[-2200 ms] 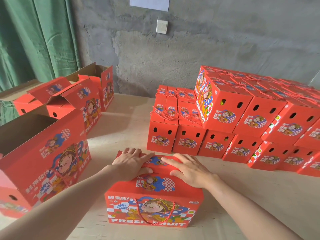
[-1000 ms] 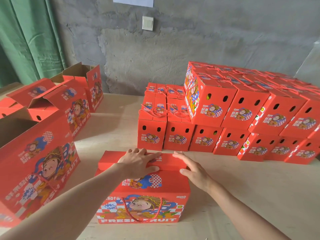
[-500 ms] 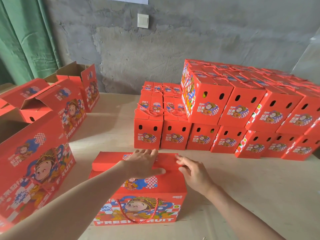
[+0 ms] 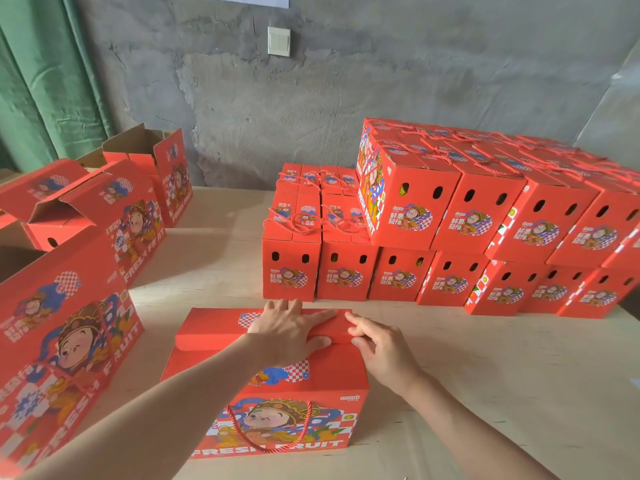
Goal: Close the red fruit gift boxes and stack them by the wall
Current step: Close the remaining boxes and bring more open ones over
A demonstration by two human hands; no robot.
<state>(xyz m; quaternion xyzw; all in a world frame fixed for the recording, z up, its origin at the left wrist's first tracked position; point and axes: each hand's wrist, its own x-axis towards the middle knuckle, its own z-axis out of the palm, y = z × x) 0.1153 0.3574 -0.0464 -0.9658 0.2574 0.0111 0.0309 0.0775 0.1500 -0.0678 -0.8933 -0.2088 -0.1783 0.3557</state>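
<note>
My left hand [image 4: 289, 332] lies flat, fingers straight and spread, pressing down on the top flap [image 4: 214, 329] of the gift box [image 4: 277, 386] in front of me, with the thumb hooked over the flap's near edge. My right hand [image 4: 382, 349] is at the right end of that flap with bent fingers. The fingertips and thumb touch the corner, but I cannot tell whether they pinch it or only nudge it. A couple of seconds ago both palms were spread flat on the lid. Since then the right one has slid off to the end, while the left has stayed put as the anchor. I take that to mean the flaps are down and I am tucking or squaring the last edge, so closing looks nearly done but not yet finished. The box stands upright on the wooden table [image 4: 502, 375], near me, its rope handle [image 4: 266, 431] hanging down the front face. It sits well apart from the stack of closed boxes [image 4: 450, 237] two tiers high against the grey wall [image 4: 346, 116]. To my left stand several open boxes [image 4: 114, 209], flaps up, waiting their turn. This box has yet to be carried over to the stack.
</note>
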